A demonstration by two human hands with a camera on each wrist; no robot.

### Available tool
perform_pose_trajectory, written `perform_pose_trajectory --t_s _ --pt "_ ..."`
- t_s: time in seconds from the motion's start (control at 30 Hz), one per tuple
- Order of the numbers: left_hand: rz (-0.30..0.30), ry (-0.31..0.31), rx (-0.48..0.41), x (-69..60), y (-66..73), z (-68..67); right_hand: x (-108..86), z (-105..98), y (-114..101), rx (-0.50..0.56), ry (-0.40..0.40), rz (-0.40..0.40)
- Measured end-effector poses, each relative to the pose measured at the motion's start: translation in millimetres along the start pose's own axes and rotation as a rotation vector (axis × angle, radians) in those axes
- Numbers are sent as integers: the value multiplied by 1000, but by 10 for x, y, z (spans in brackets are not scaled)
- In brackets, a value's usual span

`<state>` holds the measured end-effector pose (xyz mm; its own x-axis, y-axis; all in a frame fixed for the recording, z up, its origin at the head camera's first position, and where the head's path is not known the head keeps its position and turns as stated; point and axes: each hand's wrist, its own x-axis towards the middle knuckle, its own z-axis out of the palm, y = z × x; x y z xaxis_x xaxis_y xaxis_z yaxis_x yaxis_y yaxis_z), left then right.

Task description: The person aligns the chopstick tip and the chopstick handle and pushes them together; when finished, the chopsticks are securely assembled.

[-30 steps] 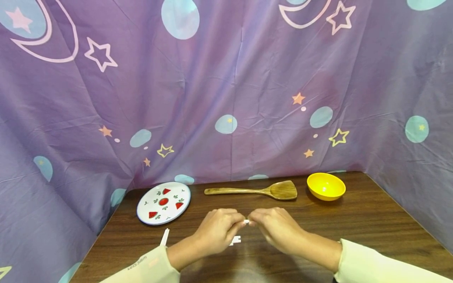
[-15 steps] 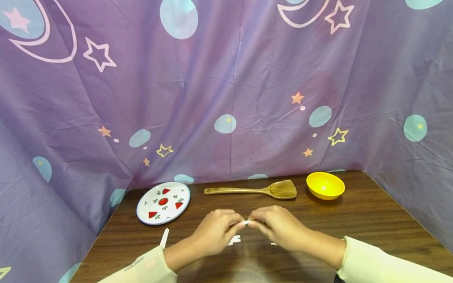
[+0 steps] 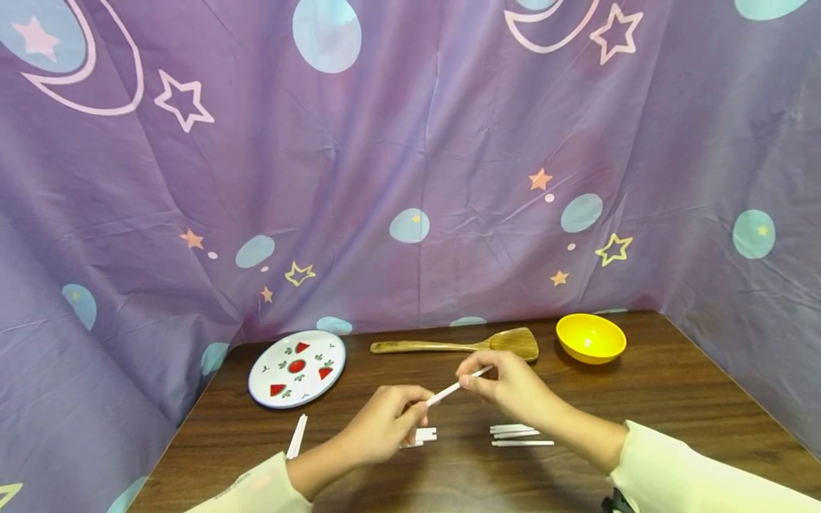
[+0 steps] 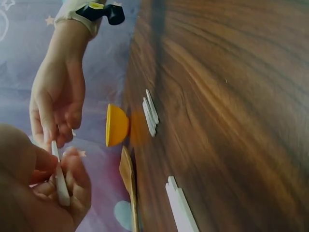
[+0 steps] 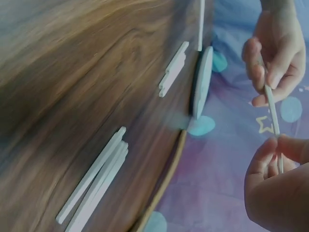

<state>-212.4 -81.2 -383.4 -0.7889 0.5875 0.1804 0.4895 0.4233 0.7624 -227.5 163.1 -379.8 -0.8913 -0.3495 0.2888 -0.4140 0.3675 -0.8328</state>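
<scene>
A slim white stick (image 3: 445,394) is held aslant above the table between both hands. My left hand (image 3: 385,426) pinches its lower end between thumb and fingers. Its upper end is in the grip of my right hand (image 3: 513,390), raised a little higher and to the right. Below the right hand lie several white sticks (image 3: 522,443) side by side. Another small group of white sticks (image 3: 428,434) is partly hidden behind the left hand. In the right wrist view, the stick (image 5: 272,108) spans the gap between the two hands.
A white plate (image 3: 263,388) with red fruit prints stands at the back left. A wooden spatula (image 3: 423,346) lies along the back, its blade partly behind the right hand. A yellow bowl (image 3: 590,342) stands at back right. More white sticks (image 3: 297,436) lie near the left forearm.
My right hand has moved up and away from the left, so more of the white stick shows between them. The sticks under the right hand have come into view.
</scene>
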Motion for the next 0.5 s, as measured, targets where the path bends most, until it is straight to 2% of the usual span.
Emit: perform_pose_trajectory --t_s 0.1,0.27,0.37,0.5 --pt "-56 -24 -170 -6 -2 29 49 35 -1 168 7 40" --pt "-121 -40 -336 -20 -6 113 116 125 -13 388 39 77" --pt "-157 -30 -435 -28 -4 165 146 177 -21 442 61 97" --pt "-159 -12 -550 -34 2 209 184 226 -28 450 76 119"
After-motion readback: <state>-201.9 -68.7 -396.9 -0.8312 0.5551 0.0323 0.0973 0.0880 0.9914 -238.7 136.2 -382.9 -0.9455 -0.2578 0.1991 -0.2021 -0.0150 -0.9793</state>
